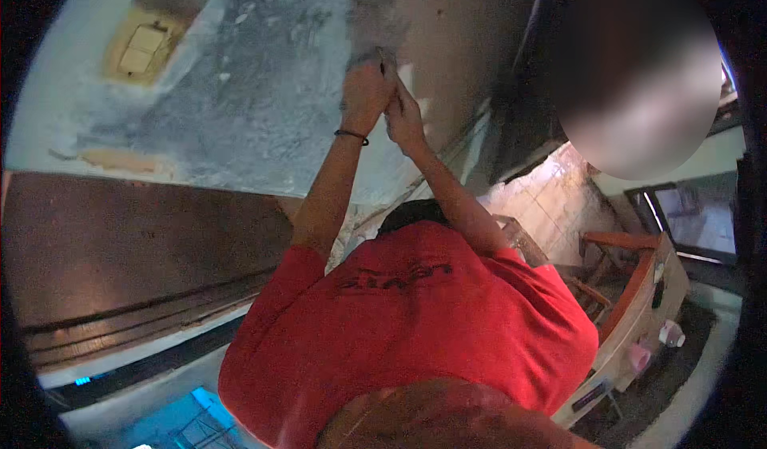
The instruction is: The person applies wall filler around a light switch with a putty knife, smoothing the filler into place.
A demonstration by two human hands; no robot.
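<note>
Both my arms reach forward, and my hands meet against a patchy blue-grey wall [280, 73]. My left hand [367, 93], with a dark band round its wrist, is closed. Pressed up against it from the right is my right hand [404, 120], its fingers closed too. A small dark tip [381, 53] pokes out above the knuckles; the fingers hide the rest, so I cannot tell what is held. Beside the hands, the grey coating meets a brown stretch of wall [447, 41]. A pale switch plate [145, 48] sits in a yellowish surround at the upper left.
A brown panel [144, 249] lies below the wall on the left, with a ledge under it. To the right are orange-brown wooden furniture [631, 281], a pink cup [640, 357], a white cup [672, 334] and a dark-framed pane [699, 217]. Light-coloured tiles [551, 197] show behind.
</note>
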